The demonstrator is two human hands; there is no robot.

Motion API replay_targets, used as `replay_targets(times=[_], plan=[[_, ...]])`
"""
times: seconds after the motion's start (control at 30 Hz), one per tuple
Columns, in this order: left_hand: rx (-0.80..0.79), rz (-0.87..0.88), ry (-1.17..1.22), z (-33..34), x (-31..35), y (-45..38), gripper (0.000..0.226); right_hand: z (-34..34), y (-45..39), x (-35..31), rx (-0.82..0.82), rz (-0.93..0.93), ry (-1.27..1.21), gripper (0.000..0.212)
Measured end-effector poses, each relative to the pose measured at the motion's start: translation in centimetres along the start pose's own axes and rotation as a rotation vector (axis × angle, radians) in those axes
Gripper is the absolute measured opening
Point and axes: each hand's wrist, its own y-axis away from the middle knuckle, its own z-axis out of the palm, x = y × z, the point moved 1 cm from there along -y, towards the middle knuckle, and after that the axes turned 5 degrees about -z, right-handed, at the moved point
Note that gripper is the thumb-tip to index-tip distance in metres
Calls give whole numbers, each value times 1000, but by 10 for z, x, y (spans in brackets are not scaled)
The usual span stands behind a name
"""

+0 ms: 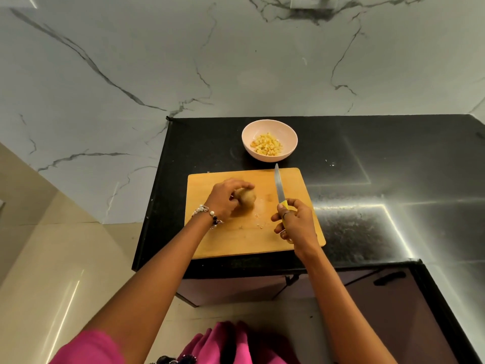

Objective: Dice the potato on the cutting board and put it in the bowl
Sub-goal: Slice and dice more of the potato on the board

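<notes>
My left hand (pixel 224 199) clamps the potato (pixel 246 200) mid-board (pixel 236 237); my right hand (pixel 296 222) grips the knife (pixel 278 185), seemingly raised. The bowl (pixel 270 127) with dice (pixel 267 145) sits near the bench's (pixel 393 158) back edge.

A: State of the potato (pixel 246 198)?
B: Whole, brown-skinned, uncut; it rests on the left half of the cutting board (pixel 236 237), partly covered from the left.

A: The cutting board?
B: Rectangular, light wood, rounded corners; it lies flat at the near edge of the black surface; small pale scraps (pixel 258 219) are scattered near its centre.

A: The bowl (pixel 269 140)?
B: Round, pale pink, upright; it stands just beyond the board's far edge; it holds a shallow heap of yellow diced pieces (pixel 267 145).
</notes>
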Motion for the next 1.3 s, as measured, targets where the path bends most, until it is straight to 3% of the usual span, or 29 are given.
replay_targets(times=[0.13, 0.27, 0.37, 0.47, 0.67, 0.93, 1.3], plan=[[66, -66, -49, 6, -6, -4, 60, 1, -1, 5, -15, -72, 187, 18], [-30, -157, 6, 10, -13, -7, 54, 3, 0, 8, -25, -83, 257, 19], [-42, -217, -127, 19, -11, -9, 75, 6, 1, 8, -19, -99, 278, 19], [91, -153, -119, 23, -6, -13, 66, 9, 1, 6, -30, -106, 277, 18], [98, 31, -89, 30, -1, -11, 60, 12, 3, 11, 16, -186, 419, 30], [129, -5, -44, 40, -2, -16, 61, 18, 15, 3, 19, -434, 676, 43], [88, 7, 81, 40, -10, -19, 49, 23, 16, -4, -4, -496, 761, 42]])
